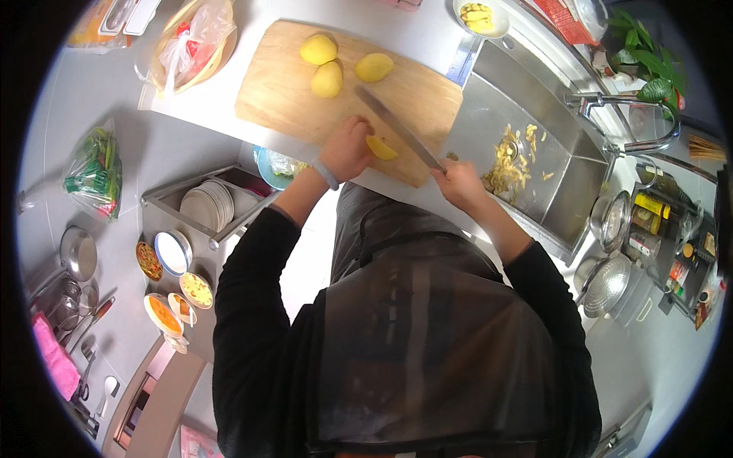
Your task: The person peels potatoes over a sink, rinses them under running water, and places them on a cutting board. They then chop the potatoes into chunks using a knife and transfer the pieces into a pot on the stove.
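Note:
My right hand [459,184] grips the handle of a kitchen knife [398,127], whose long blade points up and left over the wooden cutting board [275,80]. Just left of the blade, my left hand [348,146] is at the board's near edge, its fingers curled by a piece of peeled potato [381,147]. Whether the fingers hold anything is hidden. Toward the board's far side lie more peeled yellow potatoes: one [318,50] at the upper left, one [326,80] below it, and one [374,67] to the right.
Right of the board is a steel sink [555,166] with peelings [509,163] round its drain and a faucet [641,103] behind. A small bowl [497,28] stands at the sink's far corner. A basket [220,57] with a plastic bag is far left. An open drawer [172,201] holds plates.

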Demonstrator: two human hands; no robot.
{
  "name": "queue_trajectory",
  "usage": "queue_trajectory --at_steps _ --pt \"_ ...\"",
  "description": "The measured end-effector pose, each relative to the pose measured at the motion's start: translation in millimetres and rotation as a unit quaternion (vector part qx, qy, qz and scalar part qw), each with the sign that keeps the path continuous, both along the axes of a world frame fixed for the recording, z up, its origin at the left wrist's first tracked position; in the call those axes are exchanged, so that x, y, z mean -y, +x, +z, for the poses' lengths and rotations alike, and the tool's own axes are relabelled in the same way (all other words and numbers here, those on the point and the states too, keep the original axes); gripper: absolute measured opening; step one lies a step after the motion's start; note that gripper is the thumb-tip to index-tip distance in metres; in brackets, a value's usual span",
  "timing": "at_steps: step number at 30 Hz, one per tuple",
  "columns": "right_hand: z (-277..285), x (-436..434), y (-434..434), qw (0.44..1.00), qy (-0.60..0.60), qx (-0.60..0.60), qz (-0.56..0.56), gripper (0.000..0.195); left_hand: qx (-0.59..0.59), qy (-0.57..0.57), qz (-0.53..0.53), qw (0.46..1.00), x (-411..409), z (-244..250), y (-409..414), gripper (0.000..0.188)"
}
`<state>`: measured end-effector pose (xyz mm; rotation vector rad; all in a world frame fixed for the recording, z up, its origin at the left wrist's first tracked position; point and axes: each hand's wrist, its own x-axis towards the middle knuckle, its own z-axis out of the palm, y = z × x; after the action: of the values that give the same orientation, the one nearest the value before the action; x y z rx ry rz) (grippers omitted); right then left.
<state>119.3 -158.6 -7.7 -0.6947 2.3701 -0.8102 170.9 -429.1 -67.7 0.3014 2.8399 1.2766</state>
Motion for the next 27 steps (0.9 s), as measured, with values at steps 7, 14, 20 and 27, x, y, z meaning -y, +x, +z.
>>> queue_trajectory --at_steps 7,14,20,27 --pt "5.4 27.4 4.5 0.998 -0.047 0.029 -0.025 0.022 -0.002 0.145 0.170 0.975 3.9 0.5 24.4 0.048" --pt "17.2 -19.4 3.0 0.993 0.042 0.003 -0.109 0.021 -0.057 -0.079 -0.118 0.988 -6.9 1.4 -12.0 0.053" --pt "11.5 -31.8 21.4 0.991 0.068 0.005 -0.113 0.021 0.022 0.035 0.119 0.992 -74.0 -15.8 12.8 0.052" --pt "8.1 -31.0 24.9 0.991 0.082 0.009 -0.103 0.028 0.156 0.143 0.204 0.956 -83.7 -9.0 12.8 0.055"
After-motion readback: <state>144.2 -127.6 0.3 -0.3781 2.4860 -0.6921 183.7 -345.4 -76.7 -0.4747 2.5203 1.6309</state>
